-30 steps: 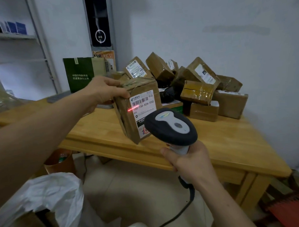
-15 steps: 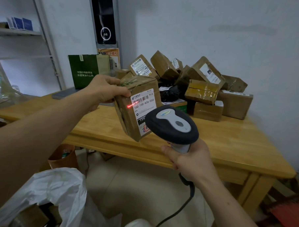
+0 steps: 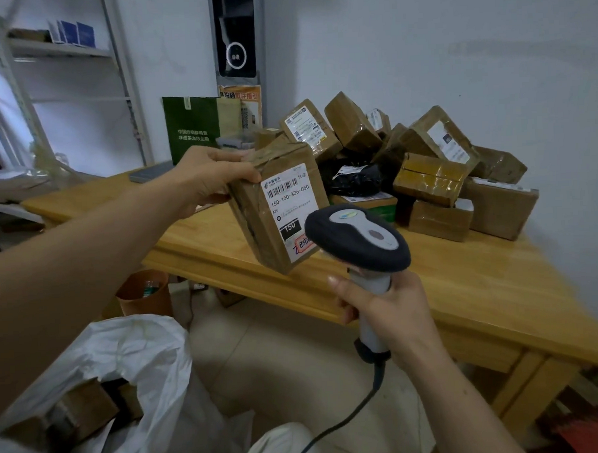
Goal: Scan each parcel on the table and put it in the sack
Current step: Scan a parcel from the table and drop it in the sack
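1. A green bag (image 3: 190,128) with white writing stands upright near the white wall (image 3: 420,49).
2. A flat grey thing (image 3: 151,171) lies just beside it, to the left.
3. A tall black panel (image 3: 236,37) with a white ring hangs on the wall, above an orange poster (image 3: 240,97).
4. A metal shelf (image 3: 60,51) on the left holds small blue boxes (image 3: 76,30).
5. A round brown bin (image 3: 145,301) stands on the pale tiled floor (image 3: 279,364), with something green inside.
6. Something red (image 3: 594,432) shows at the bottom right corner.

Left hand (image 3: 213,177), arm stretched forward, grips the parcel (image 3: 283,206) by its top corner, thumb on the front. Right hand (image 3: 390,311) is curled round the scanner (image 3: 356,237) handle, forearm rising from lower right.
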Demonstrator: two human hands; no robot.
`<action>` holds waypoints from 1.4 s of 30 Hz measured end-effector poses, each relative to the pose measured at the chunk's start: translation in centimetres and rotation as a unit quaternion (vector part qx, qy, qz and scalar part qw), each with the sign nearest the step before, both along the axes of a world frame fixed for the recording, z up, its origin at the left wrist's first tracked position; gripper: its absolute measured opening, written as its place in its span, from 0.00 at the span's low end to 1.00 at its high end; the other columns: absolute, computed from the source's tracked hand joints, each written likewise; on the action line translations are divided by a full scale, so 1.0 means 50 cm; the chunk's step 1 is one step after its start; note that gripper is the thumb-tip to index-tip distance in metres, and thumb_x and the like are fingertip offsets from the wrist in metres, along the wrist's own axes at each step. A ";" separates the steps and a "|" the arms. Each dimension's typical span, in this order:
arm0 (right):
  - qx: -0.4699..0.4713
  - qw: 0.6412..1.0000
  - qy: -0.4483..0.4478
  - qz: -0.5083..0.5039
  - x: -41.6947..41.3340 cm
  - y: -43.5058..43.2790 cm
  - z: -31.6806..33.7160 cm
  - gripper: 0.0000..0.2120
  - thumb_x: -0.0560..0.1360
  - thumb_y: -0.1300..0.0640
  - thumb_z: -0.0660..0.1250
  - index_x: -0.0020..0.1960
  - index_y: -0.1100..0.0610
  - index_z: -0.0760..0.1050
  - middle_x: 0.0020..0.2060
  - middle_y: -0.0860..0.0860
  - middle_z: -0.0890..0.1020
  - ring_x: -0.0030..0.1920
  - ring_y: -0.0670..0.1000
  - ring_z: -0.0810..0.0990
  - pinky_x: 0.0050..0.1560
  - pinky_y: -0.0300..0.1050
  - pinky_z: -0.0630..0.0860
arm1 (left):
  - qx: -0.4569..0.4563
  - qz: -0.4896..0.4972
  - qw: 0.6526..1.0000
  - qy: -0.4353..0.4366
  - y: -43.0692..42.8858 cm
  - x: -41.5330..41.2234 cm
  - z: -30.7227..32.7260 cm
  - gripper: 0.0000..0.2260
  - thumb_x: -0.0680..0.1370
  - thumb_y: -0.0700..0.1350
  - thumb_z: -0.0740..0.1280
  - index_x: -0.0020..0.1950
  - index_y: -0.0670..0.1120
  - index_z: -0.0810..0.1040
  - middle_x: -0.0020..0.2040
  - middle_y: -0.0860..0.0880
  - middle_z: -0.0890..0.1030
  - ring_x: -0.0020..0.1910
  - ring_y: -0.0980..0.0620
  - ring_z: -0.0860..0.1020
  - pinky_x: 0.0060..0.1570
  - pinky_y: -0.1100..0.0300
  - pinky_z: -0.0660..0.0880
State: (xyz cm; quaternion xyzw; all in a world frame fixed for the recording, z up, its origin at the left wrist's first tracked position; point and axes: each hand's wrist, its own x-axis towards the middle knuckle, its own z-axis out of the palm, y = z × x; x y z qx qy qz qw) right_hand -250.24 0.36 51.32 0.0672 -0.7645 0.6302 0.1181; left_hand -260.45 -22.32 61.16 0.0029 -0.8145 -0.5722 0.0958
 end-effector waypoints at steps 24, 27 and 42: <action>-0.004 0.965 -0.224 0.135 -0.071 -0.316 -0.221 0.07 0.70 0.63 0.73 0.36 0.63 0.78 0.27 0.55 0.81 0.25 0.50 0.77 0.28 0.41 0.75 | -0.365 0.252 0.869 -0.219 -0.527 0.123 -0.619 0.31 0.69 0.60 0.73 0.70 0.54 0.71 0.64 0.42 0.69 0.62 0.41 0.69 0.61 0.47 0.72; 0.001 0.964 -0.236 0.118 -0.093 -0.317 -0.244 0.10 0.71 0.64 0.73 0.32 0.61 0.77 0.26 0.56 0.80 0.24 0.51 0.76 0.28 0.43 0.74 | -0.399 0.166 0.869 -0.242 -0.527 0.111 -0.702 0.35 0.70 0.54 0.75 0.74 0.51 0.66 0.70 0.41 0.62 0.69 0.39 0.63 0.66 0.46 0.69; -0.028 0.954 -0.275 0.113 -0.158 -0.327 -0.297 0.06 0.72 0.65 0.72 0.36 0.60 0.78 0.24 0.55 0.79 0.22 0.49 0.75 0.26 0.39 0.73 | -0.501 -0.029 0.755 -0.421 -0.547 0.099 -0.843 0.27 0.79 0.37 0.61 0.76 0.51 0.62 0.77 0.41 0.56 0.76 0.36 0.53 0.73 0.46 0.60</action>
